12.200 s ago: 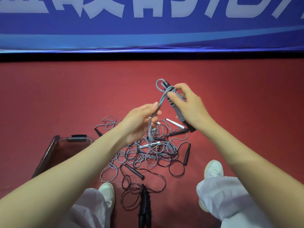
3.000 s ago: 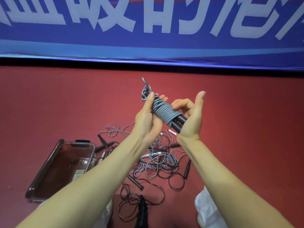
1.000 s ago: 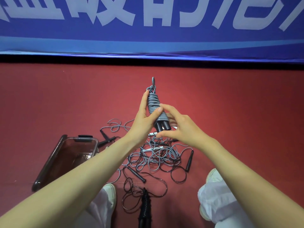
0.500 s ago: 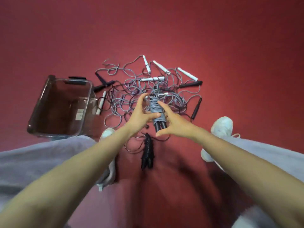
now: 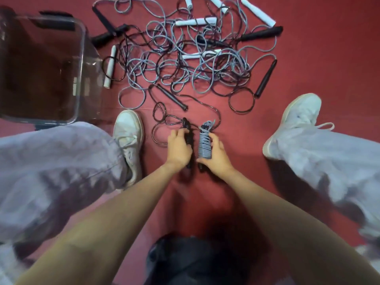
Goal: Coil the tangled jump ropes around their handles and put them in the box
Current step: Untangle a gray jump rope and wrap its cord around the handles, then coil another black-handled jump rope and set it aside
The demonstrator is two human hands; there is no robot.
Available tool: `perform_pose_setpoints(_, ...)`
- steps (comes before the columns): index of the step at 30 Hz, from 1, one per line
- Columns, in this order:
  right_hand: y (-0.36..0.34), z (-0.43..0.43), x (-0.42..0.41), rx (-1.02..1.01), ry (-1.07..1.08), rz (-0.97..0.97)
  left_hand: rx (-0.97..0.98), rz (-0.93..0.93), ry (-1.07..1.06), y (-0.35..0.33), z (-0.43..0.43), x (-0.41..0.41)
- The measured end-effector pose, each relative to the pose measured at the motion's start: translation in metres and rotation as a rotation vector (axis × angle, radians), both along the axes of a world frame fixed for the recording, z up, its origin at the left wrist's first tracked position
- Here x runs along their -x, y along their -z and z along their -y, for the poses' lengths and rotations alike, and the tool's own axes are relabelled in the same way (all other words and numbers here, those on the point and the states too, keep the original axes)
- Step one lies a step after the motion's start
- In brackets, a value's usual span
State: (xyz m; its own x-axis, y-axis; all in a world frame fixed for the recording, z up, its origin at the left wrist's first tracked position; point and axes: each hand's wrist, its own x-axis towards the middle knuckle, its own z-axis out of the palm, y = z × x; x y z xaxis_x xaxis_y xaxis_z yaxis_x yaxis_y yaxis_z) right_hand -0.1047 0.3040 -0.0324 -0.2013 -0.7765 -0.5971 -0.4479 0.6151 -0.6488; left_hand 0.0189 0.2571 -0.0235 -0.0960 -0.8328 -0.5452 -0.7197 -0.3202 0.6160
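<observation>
At centre, left hand point(image 5: 178, 148) grips the black coil point(image 5: 189, 139), right hand point(image 5: 216, 154) grips the grey coil point(image 5: 204, 145); box point(image 5: 81, 58) upper left, its label point(image 5: 75, 85) unreadable.

Between left shoe point(image 5: 127, 136) and right shoe point(image 5: 296, 120), left coiled rope point(image 5: 188, 138) sits beside right coiled rope point(image 5: 204, 147); tangled pile point(image 5: 185, 64) on the floor point(image 5: 318, 58) beyond, box point(image 5: 81, 58) left of it.
</observation>
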Motion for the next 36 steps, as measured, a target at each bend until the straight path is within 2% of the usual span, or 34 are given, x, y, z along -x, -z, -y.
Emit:
perform_pose_setpoints(3, 0.007, -0.002, -0.008, -0.026, 0.007, -0.032, -0.134, 0.034, -0.214, 0.007, -0.006, -0.002)
perform_pose_setpoints(5, 0.008, -0.003, -0.009, -0.034, 0.013, -0.019, -0.188, 0.011, -0.222, 0.012, -0.008, -0.003)
perform_pose_setpoints(8, 0.007, -0.008, -0.004, -0.014, -0.006, -0.04, -0.158, -0.05, -0.25, 0.014, -0.015, -0.006)
perform_pose_setpoints(15, 0.019, -0.018, 0.001, -0.126, -0.073, -0.051, -0.184, -0.006, -0.154, 0.014, -0.03, -0.016)
perform_pose_setpoints(18, 0.007, -0.008, 0.004, -0.125, -0.067, -0.075, -0.049, 0.072, -0.173, 0.008, -0.022, -0.017)
perform_pose_setpoints(21, -0.003, 0.014, 0.013, -0.005, 0.029, -0.183, 0.087, 0.135, -0.22, -0.001, -0.009, -0.019)
perform_pose_setpoints(23, -0.005, 0.03, 0.02, 0.053, 0.033, -0.217, 0.07, 0.228, -0.11, 0.004, 0.001, -0.024)
perform_pose_setpoints(25, -0.002, 0.043, 0.022, 0.017, -0.01, -0.189, 0.026, 0.298, 0.02, 0.011, 0.011, -0.03)
perform_pose_setpoints(27, 0.0, 0.05, 0.019, -0.061, -0.016, -0.113, 0.022, 0.234, 0.013, 0.013, 0.019, -0.033)
perform_pose_setpoints(30, 0.006, 0.048, 0.016, -0.138, 0.042, -0.071, 0.019, 0.034, -0.147, 0.004, 0.026, -0.03)
perform_pose_setpoints(36, 0.002, 0.037, 0.016, 0.048, 0.185, -0.071, 0.299, -0.12, -0.291, -0.011, 0.039, -0.02)
